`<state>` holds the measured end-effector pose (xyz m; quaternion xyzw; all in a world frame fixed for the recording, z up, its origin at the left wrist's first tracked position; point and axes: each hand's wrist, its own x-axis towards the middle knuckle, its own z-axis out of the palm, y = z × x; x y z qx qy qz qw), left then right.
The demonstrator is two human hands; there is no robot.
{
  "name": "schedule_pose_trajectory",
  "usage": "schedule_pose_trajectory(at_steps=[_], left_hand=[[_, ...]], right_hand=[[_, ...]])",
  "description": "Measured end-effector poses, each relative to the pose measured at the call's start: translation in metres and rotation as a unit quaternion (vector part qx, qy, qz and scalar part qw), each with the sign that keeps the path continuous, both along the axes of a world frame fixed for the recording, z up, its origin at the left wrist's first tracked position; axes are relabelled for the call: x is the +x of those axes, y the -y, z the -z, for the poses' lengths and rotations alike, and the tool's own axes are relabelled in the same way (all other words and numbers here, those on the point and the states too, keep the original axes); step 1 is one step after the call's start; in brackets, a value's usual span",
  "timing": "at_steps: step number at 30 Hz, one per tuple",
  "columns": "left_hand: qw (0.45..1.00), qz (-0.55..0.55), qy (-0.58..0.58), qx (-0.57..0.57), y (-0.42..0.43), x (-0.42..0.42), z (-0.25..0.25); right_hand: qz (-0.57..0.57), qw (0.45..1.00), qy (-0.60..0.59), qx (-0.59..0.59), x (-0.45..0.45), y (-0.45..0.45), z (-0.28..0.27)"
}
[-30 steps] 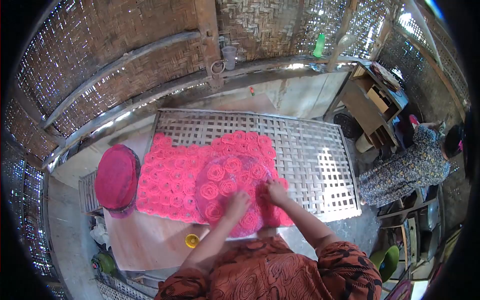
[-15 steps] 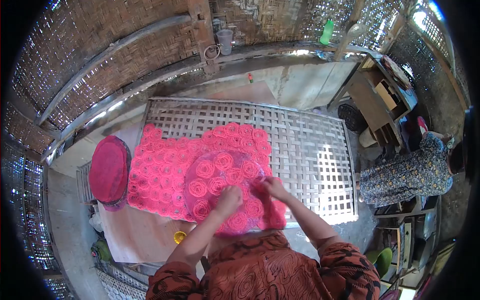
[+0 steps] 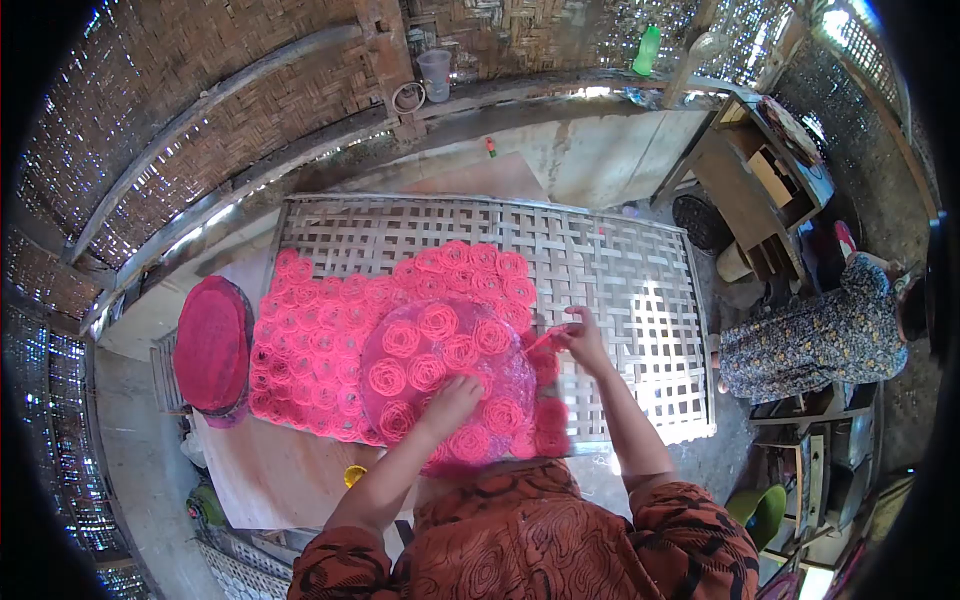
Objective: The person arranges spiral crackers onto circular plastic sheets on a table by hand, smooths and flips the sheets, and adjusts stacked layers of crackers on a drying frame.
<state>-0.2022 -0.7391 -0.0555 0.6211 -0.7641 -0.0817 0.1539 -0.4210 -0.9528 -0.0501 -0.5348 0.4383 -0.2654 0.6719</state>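
A round pink tray (image 3: 374,350) with a shiny, plastic-looking edge lies in front of me, bearing several pink coils of thin strands (image 3: 437,321). My left hand (image 3: 455,400) rests over its middle, fingers curled together beside a coil; what they hold, if anything, is hidden. Out past the tray's right edge, my right hand (image 3: 582,338) pinches a pink strand (image 3: 545,338) that stretches leftward toward the tray. More coils (image 3: 310,340) cover the woven rack left of and behind the tray, and a few lie under my right hand.
The woven bamboo rack (image 3: 640,260) spans the table area. Stacked round pink trays (image 3: 212,345) stand at left, near a small yellow cup (image 3: 354,475) on a wooden board (image 3: 270,480). Another person (image 3: 815,340) in a patterned garment is at right, near a wooden cabinet (image 3: 740,190).
My right hand has moved right and up, away from the tray's edge, with a pink strand now drawn out from its fingers. My left hand has stayed over the tray.
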Motion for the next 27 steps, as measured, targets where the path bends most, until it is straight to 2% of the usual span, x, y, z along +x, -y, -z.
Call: schedule_pose_trajectory(at_steps=[4,5,6,7,9,10,12,13,14,15,17,18,19,20,21,22,23,25,26,27], left_hand=[[0.999,0.026,-0.035,-0.015,0.005,0.008,0.013],[0.982,-0.063,-0.176,-0.020,0.008,0.010,0.013],[0.938,-0.150,-0.311,-0.023,0.009,0.012,0.014],[0.938,-0.149,-0.311,-0.021,0.010,0.017,0.014],[0.841,-0.283,-0.459,-0.034,0.017,0.034,0.009],[0.842,-0.282,-0.459,-0.033,0.018,0.042,0.007],[0.765,-0.338,-0.548,-0.002,0.024,0.055,0.002],[0.766,-0.338,-0.548,-0.002,0.029,0.055,-0.002],[0.760,-0.335,-0.557,0.004,0.034,0.051,-0.015],[0.753,-0.333,-0.567,0.009,0.039,0.048,-0.021],[0.757,-0.301,-0.580,0.022,0.052,0.037,-0.027],[0.744,-0.257,-0.616,0.043,0.059,0.024,-0.047],[0.728,-0.211,-0.649,0.062,0.069,0.013,-0.060],[0.727,-0.211,-0.651,0.063,0.080,0.005,-0.060],[0.754,-0.179,-0.631,0.042,0.090,-0.002,-0.058],[0.779,-0.146,-0.609,0.020,0.100,-0.005,-0.058],[0.779,-0.146,-0.609,0.020,0.108,-0.005,-0.065],[0.822,-0.127,-0.547,0.092,0.121,-0.002,-0.083],[0.855,-0.113,-0.505,0.039,0.126,0.002,-0.081],[0.855,-0.115,-0.504,0.039,0.128,0.006,-0.079]], right_hand=[[0.008,1.000,0.003,-0.010,-0.006,0.008,0.008],[0.017,1.000,0.014,0.008,-0.005,0.009,0.008],[0.017,1.000,0.014,0.008,-0.005,0.009,0.009],[0.025,0.998,0.027,0.050,-0.005,0.008,0.010],[0.036,0.994,0.040,0.094,-0.007,0.005,0.016],[0.048,0.993,0.031,0.101,-0.008,0.004,0.021],[0.060,0.992,0.021,0.107,-0.012,0.004,0.037],[-0.013,0.995,-0.085,-0.046,-0.015,0.005,0.046],[-0.087,0.958,-0.188,-0.197,-0.016,0.007,0.050],[-0.087,0.958,-0.188,-0.198,-0.011,0.004,0.040],[-0.088,0.834,-0.355,-0.413,-0.001,-0.006,0.009],[-0.092,0.906,-0.263,-0.320,0.009,-0.012,-0.034],[-0.093,0.905,-0.264,-0.320,0.018,-0.014,-0.053],[-0.132,0.971,-0.091,-0.179,0.025,-0.016,-0.066],[-0.162,0.983,0.087,-0.027,0.032,-0.020,-0.080],[-0.172,0.978,0.120,0.008,0.039,-0.023,-0.101],[-0.172,0.978,0.119,0.007,0.040,-0.016,-0.100],[-0.219,0.975,0.043,-0.019,0.039,0.000,-0.095],[-0.175,0.984,0.031,-0.033,0.041,0.003,-0.099],[-0.176,0.983,0.032,-0.033,0.041,0.008,-0.099]])
